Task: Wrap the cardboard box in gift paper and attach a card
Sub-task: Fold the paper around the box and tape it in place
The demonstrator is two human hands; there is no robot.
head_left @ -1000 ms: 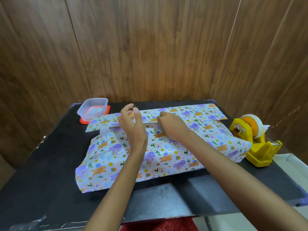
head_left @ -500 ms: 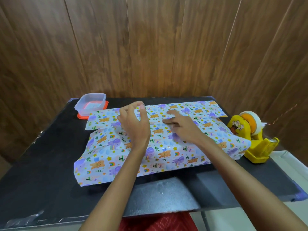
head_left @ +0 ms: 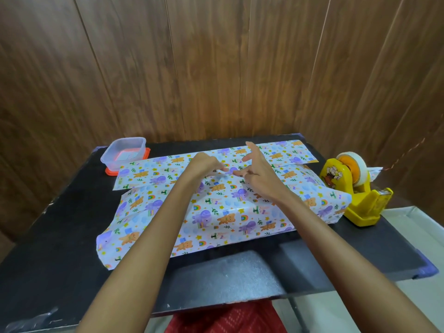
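Note:
The cardboard box is hidden under gift paper [head_left: 223,212] printed with bears and elephants, lying mid-table. A near flap is folded over the top, and a far strip of paper [head_left: 283,152] lies flat on the table behind it. My left hand [head_left: 204,164] is knuckles-up at the seam along the top, its fingertips pressing on the paper. Just to its right, my right hand [head_left: 259,174] hovers with the thumb raised and fingers loosely bent, their tips at the same seam. I cannot tell whether tape is under the fingers.
A yellow tape dispenser [head_left: 353,188] stands at the right, touching the paper's end. A clear plastic container [head_left: 125,152] on an orange lid sits at the back left. The black table [head_left: 60,224] backs onto wooden wall panels. Red cloth [head_left: 228,320] shows below the front edge.
My left hand dropped from a raised pose to press its fingertips on the seam. My right hand lifted from lying flat on the paper and spread its fingers.

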